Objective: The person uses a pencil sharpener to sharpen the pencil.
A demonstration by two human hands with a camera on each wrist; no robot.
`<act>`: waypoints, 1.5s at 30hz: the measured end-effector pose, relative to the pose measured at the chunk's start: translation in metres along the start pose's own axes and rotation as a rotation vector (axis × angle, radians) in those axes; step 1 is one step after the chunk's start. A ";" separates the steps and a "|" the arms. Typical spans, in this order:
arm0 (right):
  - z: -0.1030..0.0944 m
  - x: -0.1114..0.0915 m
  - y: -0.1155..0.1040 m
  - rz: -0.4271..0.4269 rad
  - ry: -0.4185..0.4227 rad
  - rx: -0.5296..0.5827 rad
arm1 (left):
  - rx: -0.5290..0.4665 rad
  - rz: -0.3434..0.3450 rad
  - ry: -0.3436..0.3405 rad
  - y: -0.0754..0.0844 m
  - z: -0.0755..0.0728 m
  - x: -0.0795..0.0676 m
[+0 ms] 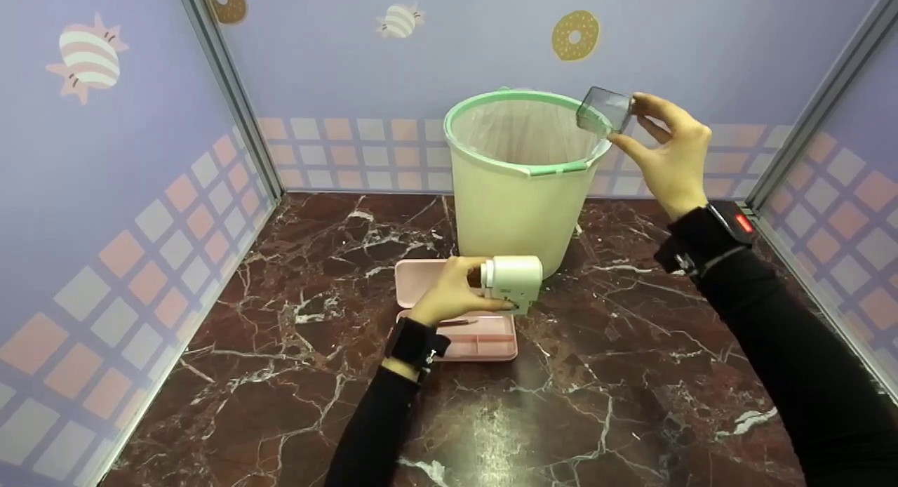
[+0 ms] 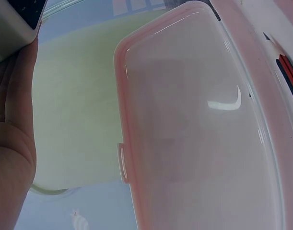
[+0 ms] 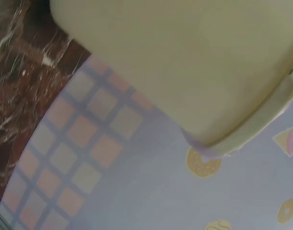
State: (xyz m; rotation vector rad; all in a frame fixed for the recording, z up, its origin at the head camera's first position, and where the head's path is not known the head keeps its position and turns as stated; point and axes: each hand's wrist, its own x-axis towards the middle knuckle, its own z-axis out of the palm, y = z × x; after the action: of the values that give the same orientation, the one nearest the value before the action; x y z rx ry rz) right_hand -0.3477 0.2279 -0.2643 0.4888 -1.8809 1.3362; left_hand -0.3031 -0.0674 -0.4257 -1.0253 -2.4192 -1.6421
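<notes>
My left hand (image 1: 452, 290) grips a small white pencil sharpener (image 1: 518, 283) between thumb and fingers, above an open pink pencil case (image 1: 497, 348). Part of the sharpener, with a dark panel, shows at the top left corner of the left wrist view. Up by the rim of a pale green trash bin (image 1: 519, 206), my right hand (image 1: 673, 154) pinches a see-through grey box (image 1: 602, 108) at its right side. The box is tilted and overlaps the bin's right rim in the head view. Neither right hand nor box shows in the right wrist view.
The case's raised lid (image 2: 184, 105) stands toward the bin; a red and black pencil (image 2: 291, 76) lies in its tray. A clear liner (image 1: 491, 125) lines the bin. Patterned panels (image 1: 337, 52) enclose the dark red marble tabletop (image 1: 295, 389) at the back and sides.
</notes>
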 end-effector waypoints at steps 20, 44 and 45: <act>-0.013 -0.111 0.029 0.162 -0.200 0.019 | 0.030 0.012 0.015 -0.003 -0.002 0.000; 0.011 -0.198 0.051 0.307 -0.455 0.104 | 0.014 -0.029 0.003 -0.009 0.001 0.001; 0.011 -0.198 0.047 0.302 -0.457 0.113 | 0.016 -0.026 0.001 -0.009 0.001 0.001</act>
State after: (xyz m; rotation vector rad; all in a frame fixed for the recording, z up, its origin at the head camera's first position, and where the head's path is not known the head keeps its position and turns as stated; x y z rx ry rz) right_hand -0.2583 0.2121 -0.4463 0.6269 -2.3315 1.6382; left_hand -0.3079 -0.0680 -0.4329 -0.9940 -2.4510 -1.6281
